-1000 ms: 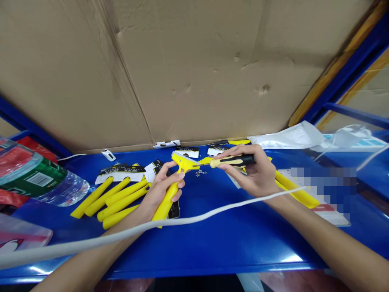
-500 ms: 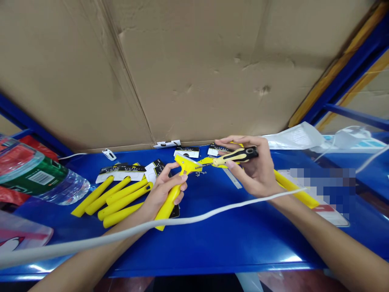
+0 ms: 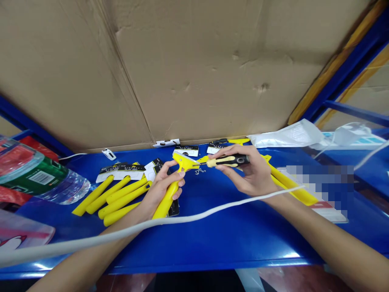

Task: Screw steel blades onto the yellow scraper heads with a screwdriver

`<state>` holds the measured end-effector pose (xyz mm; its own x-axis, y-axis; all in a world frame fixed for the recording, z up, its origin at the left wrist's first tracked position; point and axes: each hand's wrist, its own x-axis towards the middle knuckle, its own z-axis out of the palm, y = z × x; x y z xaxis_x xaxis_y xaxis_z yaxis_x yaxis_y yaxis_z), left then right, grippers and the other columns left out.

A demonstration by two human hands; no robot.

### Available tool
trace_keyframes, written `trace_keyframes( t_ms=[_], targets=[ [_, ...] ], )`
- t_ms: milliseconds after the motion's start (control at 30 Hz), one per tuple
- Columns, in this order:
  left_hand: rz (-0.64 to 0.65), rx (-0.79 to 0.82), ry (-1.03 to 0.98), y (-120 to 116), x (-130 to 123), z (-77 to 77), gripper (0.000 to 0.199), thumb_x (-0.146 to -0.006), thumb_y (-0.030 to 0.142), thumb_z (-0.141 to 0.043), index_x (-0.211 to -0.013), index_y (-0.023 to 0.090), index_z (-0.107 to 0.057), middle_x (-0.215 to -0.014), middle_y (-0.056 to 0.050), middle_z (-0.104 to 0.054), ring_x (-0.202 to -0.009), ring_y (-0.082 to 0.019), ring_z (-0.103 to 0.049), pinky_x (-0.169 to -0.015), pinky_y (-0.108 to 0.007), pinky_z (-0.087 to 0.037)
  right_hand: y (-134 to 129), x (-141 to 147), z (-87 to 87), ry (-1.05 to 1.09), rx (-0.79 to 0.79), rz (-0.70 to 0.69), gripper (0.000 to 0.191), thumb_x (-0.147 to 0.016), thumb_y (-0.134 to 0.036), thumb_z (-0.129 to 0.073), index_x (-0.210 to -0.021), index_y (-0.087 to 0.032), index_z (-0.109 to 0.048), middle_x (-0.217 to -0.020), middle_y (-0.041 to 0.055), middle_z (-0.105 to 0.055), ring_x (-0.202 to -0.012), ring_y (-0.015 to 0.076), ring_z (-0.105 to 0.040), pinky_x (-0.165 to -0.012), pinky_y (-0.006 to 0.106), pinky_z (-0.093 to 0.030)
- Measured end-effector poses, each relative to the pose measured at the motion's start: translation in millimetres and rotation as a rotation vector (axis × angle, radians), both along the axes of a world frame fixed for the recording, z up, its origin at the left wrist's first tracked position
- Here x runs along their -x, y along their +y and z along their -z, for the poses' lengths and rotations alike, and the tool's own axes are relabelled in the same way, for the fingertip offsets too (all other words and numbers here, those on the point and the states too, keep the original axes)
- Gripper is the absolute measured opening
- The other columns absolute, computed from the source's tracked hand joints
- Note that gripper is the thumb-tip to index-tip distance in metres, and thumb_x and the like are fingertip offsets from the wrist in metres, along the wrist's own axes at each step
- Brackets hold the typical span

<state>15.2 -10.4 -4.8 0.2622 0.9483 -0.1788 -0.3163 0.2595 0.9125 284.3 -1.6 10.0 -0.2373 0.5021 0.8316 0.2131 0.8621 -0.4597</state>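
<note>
While a sheet of brown cardboard [image 3: 194, 69] fills the upper part of the view, a blue worktop [image 3: 231, 239] runs across below it, and a white cable [image 3: 182, 219] crosses in front of the person's forearms. At the worktop's left edge lies a water bottle [image 3: 65, 188] with a red and green label. A white plastic bag [image 3: 284, 136] sits along the back right edge, and long yellow handles [image 3: 291, 186] lie at the right, partly under a blurred patch. Left of the middle, five yellow handles [image 3: 124, 191] lie side by side in front of printed cards [image 3: 120, 172].

Near the middle of the worktop, the left hand [image 3: 165, 186] is closed around the handle of a yellow scraper [image 3: 168, 194], its head pointing up and away. The right hand [image 3: 246, 174] grips a black and yellow screwdriver [image 3: 227, 160] between thumb and fingers, holding it nearly level, with the thin shaft reaching the scraper's head. Tiny metal pieces [image 3: 199, 171] lie just below on the worktop, too small to tell as screws or washers.
</note>
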Motion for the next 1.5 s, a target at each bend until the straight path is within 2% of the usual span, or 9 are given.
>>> trace_keyframes(
  t_ms=[100, 267, 400, 500, 700, 967, 1133, 1367, 1500],
  targets=[
    [0.021, 0.008, 0.004, -1.5, -2.3, -0.2, 0.069, -0.074, 0.033, -0.096, -0.122, 0.028, -0.047, -0.070, 0.008, -0.058, -0.045, -0.008, -0.050, -0.035, -0.015, -0.034, 2.9, 0.4, 1.2, 0.051, -0.056, 0.064, 0.053, -0.087, -0.015, -0.088, -0.129, -0.030, -0.060, -0.110, 0.0045, -0.078, -0.101, 0.0261, -0.080, -0.092, 0.045, -0.067],
    [0.001, -0.007, -0.017, -2.8, -5.7, 1.7, 0.067, -0.072, 0.030, -0.096, -0.119, 0.027, -0.048, -0.076, 0.006, -0.061, -0.053, -0.010, -0.056, -0.035, -0.014, -0.034, -0.2, 2.6, -1.4, 0.092, 0.101, -0.091, 0.056, -0.096, -0.013, -0.077, -0.142, -0.028, -0.051, -0.135, 0.0126, -0.071, -0.122, 0.0274, -0.076, -0.097, 0.044, -0.068],
    [0.012, -0.006, -0.015, -1.6, -3.8, 4.6, 0.066, -0.076, 0.031, -0.093, -0.123, 0.028, -0.047, -0.075, 0.006, -0.061, -0.049, -0.009, -0.054, -0.035, -0.015, -0.033, 3.7, 0.3, 0.3, 0.067, -0.009, -0.019, 0.058, -0.091, -0.012, -0.084, -0.140, -0.028, -0.056, -0.116, 0.0067, -0.079, -0.105, 0.0258, -0.081, -0.090, 0.042, -0.068],
    [0.045, -0.011, -0.004, -1.2, -2.2, 5.7, 0.066, -0.077, 0.033, -0.093, -0.124, 0.028, -0.046, -0.071, 0.008, -0.059, -0.044, -0.009, -0.052, -0.034, -0.016, -0.033, 6.0, -1.8, -0.3, 0.069, -0.064, 0.097, 0.052, -0.085, -0.017, -0.092, -0.126, -0.030, -0.064, -0.107, 0.0034, -0.079, -0.095, 0.0257, -0.082, -0.088, 0.043, -0.067],
    [0.015, -0.022, -0.038, -0.2, -0.8, 6.3, 0.063, -0.078, 0.030, -0.094, -0.121, 0.029, -0.048, -0.077, 0.005, -0.062, -0.048, -0.008, -0.053, -0.035, -0.014, -0.034, -0.1, 0.2, -4.6, 0.092, 0.109, -0.083, 0.050, -0.096, -0.014, -0.078, -0.138, -0.029, -0.054, -0.132, 0.0113, -0.073, -0.120, 0.0284, -0.077, -0.098, 0.047, -0.067],
    [0.020, -0.023, -0.022, 2.3, 1.5, 10.9, 0.060, -0.080, 0.030, -0.092, -0.122, 0.029, -0.050, -0.075, 0.007, -0.059, -0.046, -0.008, -0.052, -0.034, -0.015, -0.034, 1.2, -0.6, -4.7, 0.049, 0.046, 0.039, 0.046, -0.089, -0.016, -0.088, -0.126, -0.027, -0.062, -0.111, 0.0052, -0.081, -0.102, 0.0238, -0.083, -0.085, 0.036, -0.067],
    [-0.023, -0.034, -0.055, -0.2, -1.9, 4.1, 0.062, -0.075, 0.026, -0.095, -0.118, 0.027, -0.051, -0.087, 0.003, -0.064, -0.057, -0.009, -0.058, -0.034, -0.014, -0.034, 0.7, -0.7, -7.1, -0.007, -0.046, 0.116, 0.041, -0.087, -0.021, -0.091, -0.119, -0.029, -0.066, -0.106, 0.0038, -0.082, -0.097, 0.0256, -0.081, -0.087, 0.042, -0.063],
    [0.042, -0.035, -0.012, 1.9, 1.7, 9.2, 0.062, -0.081, 0.033, -0.093, -0.123, 0.030, -0.048, -0.076, 0.007, -0.060, -0.045, -0.008, -0.052, -0.034, -0.016, -0.035, 1.9, -3.4, -5.0, 0.042, 0.024, 0.259, 0.043, -0.082, -0.036, -0.096, -0.111, -0.028, -0.066, -0.099, 0.0026, -0.080, -0.086, 0.0244, -0.080, -0.074, 0.037, -0.063],
    [0.008, -0.052, -0.027, 0.8, 0.5, 6.3, 0.063, -0.079, 0.033, -0.094, -0.123, 0.029, -0.049, -0.086, 0.005, -0.064, -0.046, -0.007, -0.054, -0.033, -0.016, -0.034, 3.7, -3.4, -2.2, 0.102, 0.018, 0.322, 0.046, -0.079, -0.038, -0.098, -0.107, -0.028, -0.063, -0.097, 0.0023, -0.079, -0.086, 0.0254, -0.078, -0.075, 0.040, -0.062]
  ],
)
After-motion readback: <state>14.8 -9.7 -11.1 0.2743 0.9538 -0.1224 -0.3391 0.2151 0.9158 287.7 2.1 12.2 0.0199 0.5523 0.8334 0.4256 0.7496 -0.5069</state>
